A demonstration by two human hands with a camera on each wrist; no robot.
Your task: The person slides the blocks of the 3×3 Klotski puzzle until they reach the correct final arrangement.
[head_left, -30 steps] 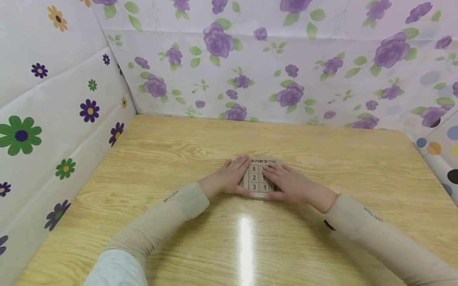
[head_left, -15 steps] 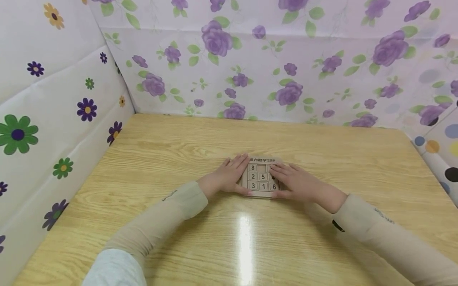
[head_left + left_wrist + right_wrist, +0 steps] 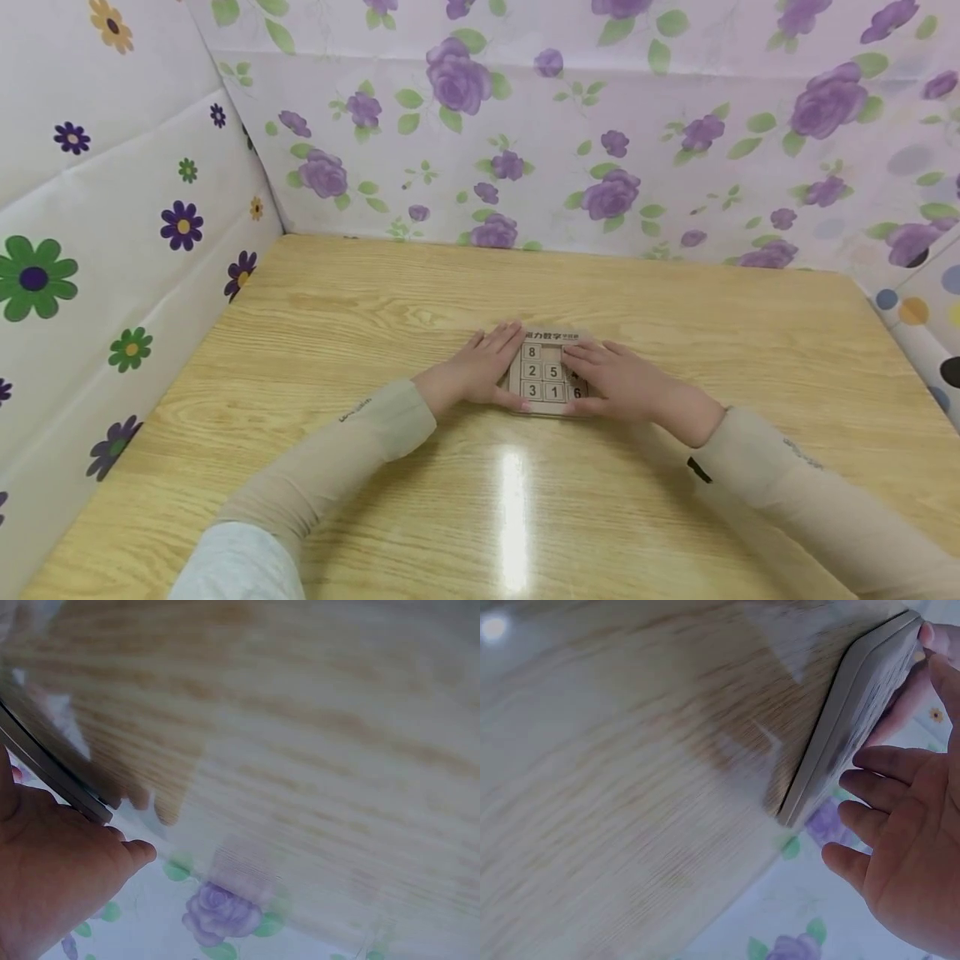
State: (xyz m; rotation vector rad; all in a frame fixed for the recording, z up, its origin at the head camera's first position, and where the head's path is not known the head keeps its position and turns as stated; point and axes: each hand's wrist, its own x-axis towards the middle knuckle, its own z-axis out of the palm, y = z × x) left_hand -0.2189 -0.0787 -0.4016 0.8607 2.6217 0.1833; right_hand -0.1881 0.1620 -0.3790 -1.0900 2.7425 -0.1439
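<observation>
Flat, beige number-tile puzzle (image 3: 552, 382) braced on yellow wood-grain table (image 3: 375, 517) by straight-fingered left hand (image 3: 482, 372). Top-middle slot (image 3: 551, 353) newly bared; covered tile apparently slid rightward beneath right hand (image 3: 622, 387), fingers extended. Room thus given beside 8.

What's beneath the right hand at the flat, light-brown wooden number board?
The right side of the board, where a square wooden tile, apparently 4, partly shows. The right hand hides any top-right number.

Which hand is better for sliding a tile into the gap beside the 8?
Probably the right hand: it partly covers the number board's right column, right beside the gap. The left hand rests along the board's left edge, farther away.
</observation>
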